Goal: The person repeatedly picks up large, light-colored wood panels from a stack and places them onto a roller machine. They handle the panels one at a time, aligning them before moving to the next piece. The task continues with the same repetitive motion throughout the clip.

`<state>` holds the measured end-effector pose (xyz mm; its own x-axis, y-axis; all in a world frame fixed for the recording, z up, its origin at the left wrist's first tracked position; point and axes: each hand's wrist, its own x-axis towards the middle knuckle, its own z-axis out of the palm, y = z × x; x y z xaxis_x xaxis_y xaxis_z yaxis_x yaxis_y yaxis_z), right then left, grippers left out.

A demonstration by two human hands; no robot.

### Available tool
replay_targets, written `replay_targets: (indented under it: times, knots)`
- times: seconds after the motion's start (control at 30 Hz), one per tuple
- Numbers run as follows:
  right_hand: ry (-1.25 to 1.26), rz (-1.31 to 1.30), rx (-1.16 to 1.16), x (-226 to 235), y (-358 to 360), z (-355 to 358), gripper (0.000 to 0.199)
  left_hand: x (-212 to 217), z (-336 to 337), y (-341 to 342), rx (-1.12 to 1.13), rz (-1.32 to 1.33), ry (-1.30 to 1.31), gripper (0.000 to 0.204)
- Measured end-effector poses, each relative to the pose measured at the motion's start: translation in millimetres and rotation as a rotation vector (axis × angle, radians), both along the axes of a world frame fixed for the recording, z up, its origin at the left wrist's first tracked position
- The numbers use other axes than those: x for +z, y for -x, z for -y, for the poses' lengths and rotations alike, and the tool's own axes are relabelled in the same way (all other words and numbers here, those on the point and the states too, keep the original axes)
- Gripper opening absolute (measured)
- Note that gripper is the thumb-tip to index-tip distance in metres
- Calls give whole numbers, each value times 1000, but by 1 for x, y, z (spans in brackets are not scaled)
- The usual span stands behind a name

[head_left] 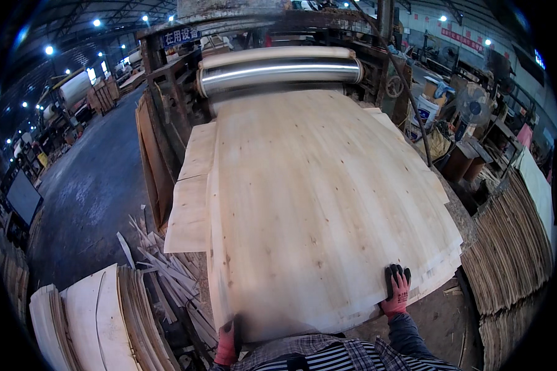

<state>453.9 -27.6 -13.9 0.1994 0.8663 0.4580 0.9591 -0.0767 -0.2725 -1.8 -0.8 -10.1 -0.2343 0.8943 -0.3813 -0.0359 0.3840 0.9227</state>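
A broad, pale wood veneer sheet (315,204) with small knots lies in front of me, its far end close to a shiny metal roller (281,74). More veneer sheets (189,210) jut out from under its left side. My right hand (397,289), in a pink glove with black fingertips, rests on the near right part of the sheet, fingers stretched out over its surface. At the near left corner is my left hand (228,344), gloved the same way. Its fingers are dark, blurred and partly hidden, so their grip on the corner is unclear.
Stacked veneer (507,247) stands at the right, and another stack (99,315) at the near left. Wood strips (176,272) lie scattered beside the sheets. Leaning boards (151,161) border the aisle floor (90,179). A fan (473,105) and bucket (426,110) stand far right.
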Motion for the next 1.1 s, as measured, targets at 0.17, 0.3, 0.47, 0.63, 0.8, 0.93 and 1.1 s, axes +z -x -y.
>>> replay_targets:
  times: [0.17, 0.3, 0.47, 0.63, 0.8, 0.93, 1.1]
  knots:
    - [-3, 6, 10, 2, 0, 0, 60, -5, 0, 4, -31, -35, 75, 40]
    - [-11, -5, 6, 3, 2, -1, 59, -14, 0, 0, 57, 13, -18, 33]
    - [-41, -12, 26, 5, 2, 0, 56, 1, 0, 2, -22, -22, 119, 36]
    - [-49, -6, 31, 6, 3, -2, 55, -9, 0, 1, 31, 5, 29, 31]
    - [9, -34, -2, 1, 1, 1, 61, -3, 0, -2, 39, 42, 7, 30]
    - [25, -36, -4, 0, 0, 1, 64, -12, 0, 0, 64, 70, -22, 29]
    - [16, -15, -6, -4, -2, 1, 64, -12, 0, 1, 55, 53, -1, 30]
